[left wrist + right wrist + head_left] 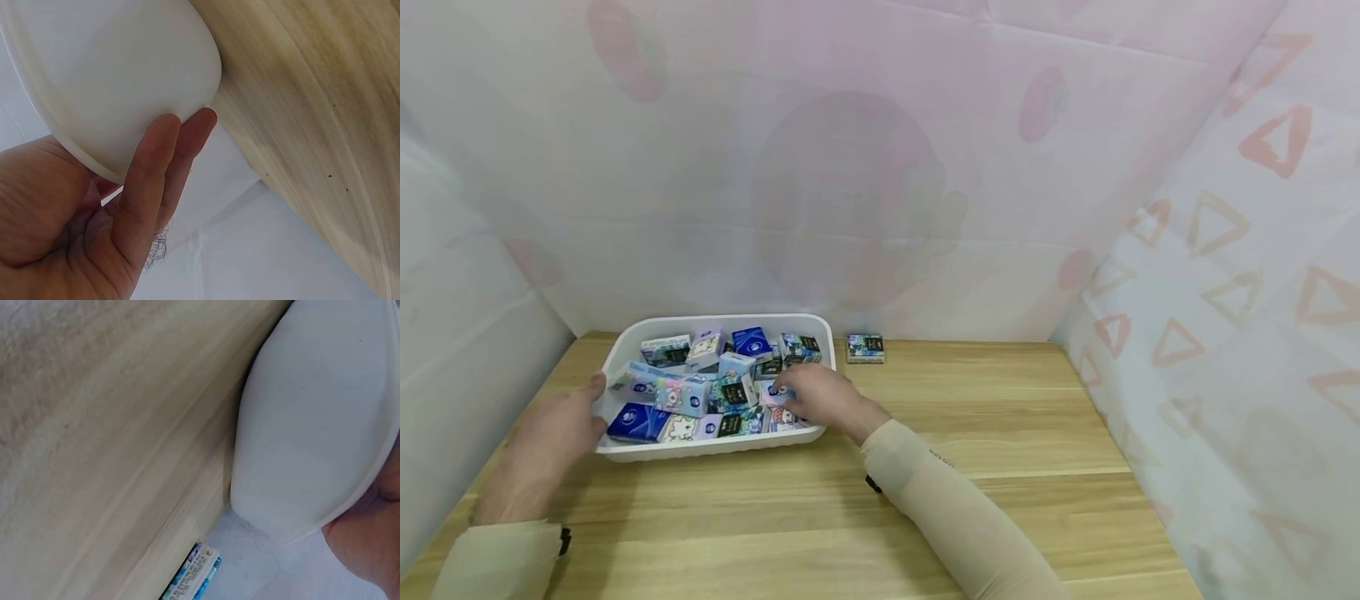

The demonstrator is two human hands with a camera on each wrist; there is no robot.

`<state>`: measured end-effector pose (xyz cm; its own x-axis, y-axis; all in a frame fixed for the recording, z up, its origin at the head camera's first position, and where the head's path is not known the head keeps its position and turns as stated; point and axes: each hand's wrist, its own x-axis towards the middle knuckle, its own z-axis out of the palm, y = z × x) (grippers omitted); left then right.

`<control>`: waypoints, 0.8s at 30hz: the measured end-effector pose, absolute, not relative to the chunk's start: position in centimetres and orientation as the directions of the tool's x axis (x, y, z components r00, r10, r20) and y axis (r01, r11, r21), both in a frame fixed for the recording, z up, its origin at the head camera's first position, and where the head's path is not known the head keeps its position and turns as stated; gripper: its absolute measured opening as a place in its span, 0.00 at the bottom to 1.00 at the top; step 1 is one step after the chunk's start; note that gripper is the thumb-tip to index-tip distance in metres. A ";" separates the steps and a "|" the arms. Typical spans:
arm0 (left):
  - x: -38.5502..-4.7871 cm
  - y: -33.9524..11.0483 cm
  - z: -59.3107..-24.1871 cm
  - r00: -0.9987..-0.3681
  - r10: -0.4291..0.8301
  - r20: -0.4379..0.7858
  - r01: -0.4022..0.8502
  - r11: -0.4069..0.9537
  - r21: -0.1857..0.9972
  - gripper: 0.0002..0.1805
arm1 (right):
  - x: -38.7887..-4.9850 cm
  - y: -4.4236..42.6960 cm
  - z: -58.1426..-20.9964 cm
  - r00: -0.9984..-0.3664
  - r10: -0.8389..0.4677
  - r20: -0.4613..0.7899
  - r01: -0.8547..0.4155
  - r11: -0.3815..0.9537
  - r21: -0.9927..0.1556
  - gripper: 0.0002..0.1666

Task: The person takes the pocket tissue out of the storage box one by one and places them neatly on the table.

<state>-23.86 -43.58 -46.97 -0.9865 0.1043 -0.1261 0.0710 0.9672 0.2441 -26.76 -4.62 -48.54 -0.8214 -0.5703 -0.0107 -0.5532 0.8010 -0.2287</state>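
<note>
A white plastic basin (pixel 715 450) stands at the left of the wooden table, filled with small packs of tissues in blue, pastel and dark floral wrappers. My left hand (pixel 553 429) holds the basin's left end by the rim, its fingers against the outer wall in the left wrist view. Over the basin's right end, my right hand (pixel 823 398) reaches in and pinches a small pink and light-blue tissue pack (pixel 771 393). In the right wrist view, the basin wall (pixel 312 425) hides those fingertips.
A single dark floral tissue pack (pixel 865 348) lies on the table (pixel 985 417) just right of the basin, near the back edge. White printed sheeting (pixel 865 208) rises behind the table and at both sides.
</note>
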 end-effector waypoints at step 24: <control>-23.6 -43.6 -47.1 -0.987 0.092 -0.133 0.059 0.970 0.236 0.44 | -26.3 -5.6 -49.5 -0.826 -0.563 0.031 -0.562 0.819 -0.112 0.19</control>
<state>-23.58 -43.62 -47.13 -0.9869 0.0920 -0.1326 0.0588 0.9700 0.2358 -26.34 -5.58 -49.47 -0.8261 -0.5627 0.0314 -0.5623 0.8194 -0.1115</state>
